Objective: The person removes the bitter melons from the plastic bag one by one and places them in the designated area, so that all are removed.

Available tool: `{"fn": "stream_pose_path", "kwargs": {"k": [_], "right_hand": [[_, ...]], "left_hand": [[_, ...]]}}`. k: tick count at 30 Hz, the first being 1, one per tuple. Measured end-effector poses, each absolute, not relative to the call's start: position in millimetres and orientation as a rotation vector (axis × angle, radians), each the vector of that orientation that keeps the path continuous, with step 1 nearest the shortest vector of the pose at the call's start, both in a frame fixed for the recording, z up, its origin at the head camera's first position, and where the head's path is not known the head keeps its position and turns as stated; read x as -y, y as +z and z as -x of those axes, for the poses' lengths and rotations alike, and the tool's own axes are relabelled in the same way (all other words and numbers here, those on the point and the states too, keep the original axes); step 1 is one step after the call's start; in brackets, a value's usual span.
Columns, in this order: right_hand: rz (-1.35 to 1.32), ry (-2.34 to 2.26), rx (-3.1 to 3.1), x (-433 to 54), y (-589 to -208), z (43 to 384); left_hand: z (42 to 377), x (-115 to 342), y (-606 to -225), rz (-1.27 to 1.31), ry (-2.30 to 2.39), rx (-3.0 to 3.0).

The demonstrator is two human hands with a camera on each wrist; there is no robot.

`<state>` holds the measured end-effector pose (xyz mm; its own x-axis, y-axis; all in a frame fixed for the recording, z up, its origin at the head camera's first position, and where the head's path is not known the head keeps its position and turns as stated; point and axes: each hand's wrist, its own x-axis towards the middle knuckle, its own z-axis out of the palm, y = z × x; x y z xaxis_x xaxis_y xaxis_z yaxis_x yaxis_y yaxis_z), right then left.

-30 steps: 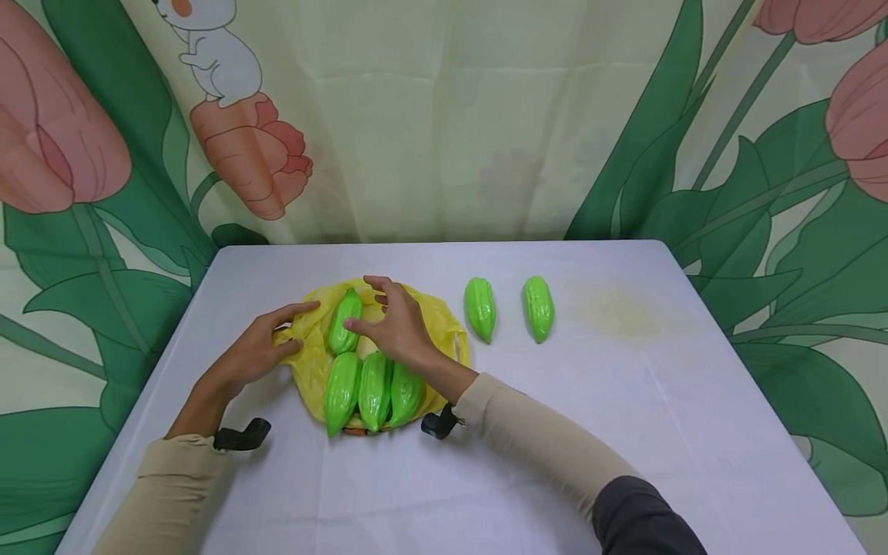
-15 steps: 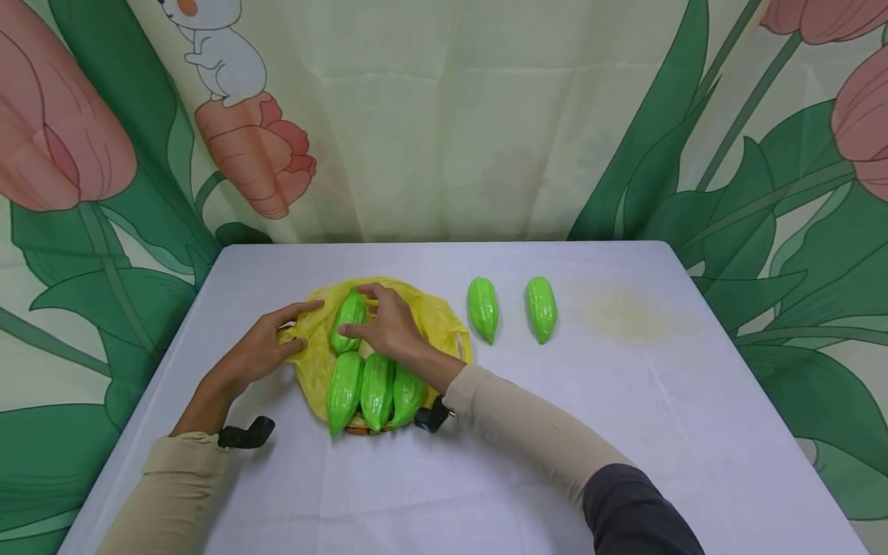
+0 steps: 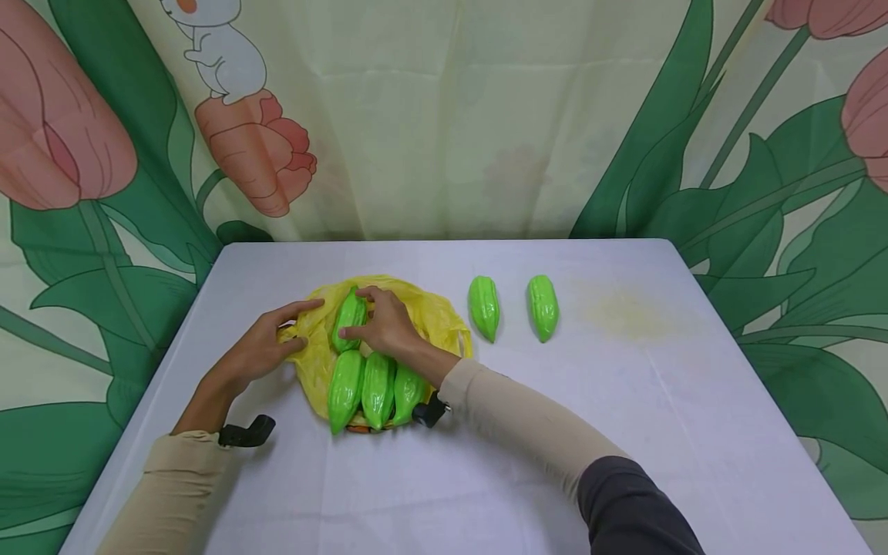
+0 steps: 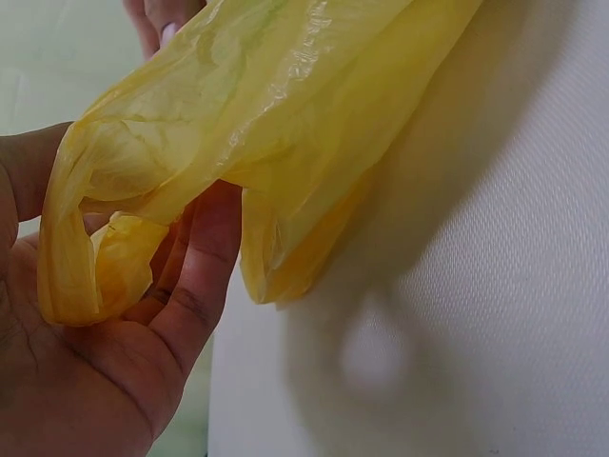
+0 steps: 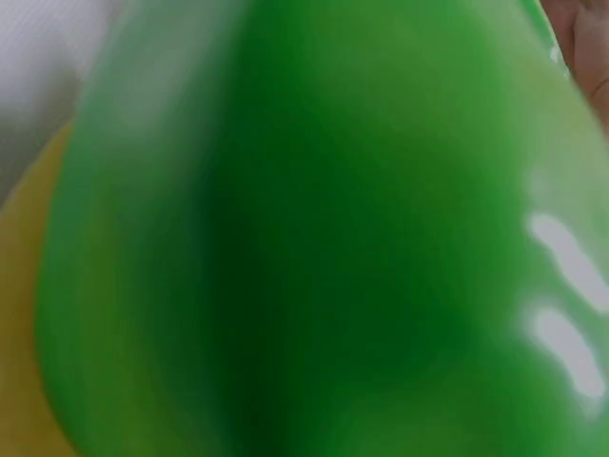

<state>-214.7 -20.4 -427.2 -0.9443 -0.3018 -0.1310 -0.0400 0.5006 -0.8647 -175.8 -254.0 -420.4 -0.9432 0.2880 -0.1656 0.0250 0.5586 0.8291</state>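
Pinched upper green fruit with right hand, within yellow bag outline, just beyond three more green fruits. Held bag's left edge in left hand.

Crinkled, thin yellow plastic bag, spread out flat-ish; L edge held in curved fingers of L hand. Glossy, ridged, bright green tapered veg at bag's far L, slightly tilted, gripped by R hand, thumb nr close end. Three similar green pcs side by side nearer person, lengthwise, leftmost's tip past bag rim, rightmost partly hidden. Two loose green pcs R of bag, approx parallel, apart
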Motion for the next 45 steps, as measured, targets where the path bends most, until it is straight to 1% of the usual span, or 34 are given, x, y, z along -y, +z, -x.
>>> {"fn": "stream_pose_path", "kwargs": {"k": [9, 30, 45], "right_hand": [[0.318, -1.313, -2.549, 22.9, -429.9, 215.6], [0.353, -1.318, -2.588, 29.4, -438.5, 215.0], [0.328, -1.473, -2.451, 17.9, -425.2, 210.0]], "left_hand": [[175.4, 252.4, -419.9, -0.267, 1.333, -2.509], [172.4, 250.1, -418.6, -0.288, 1.342, -2.514], [173.7, 253.7, -417.5, -0.26, 1.32, -2.53]]}}
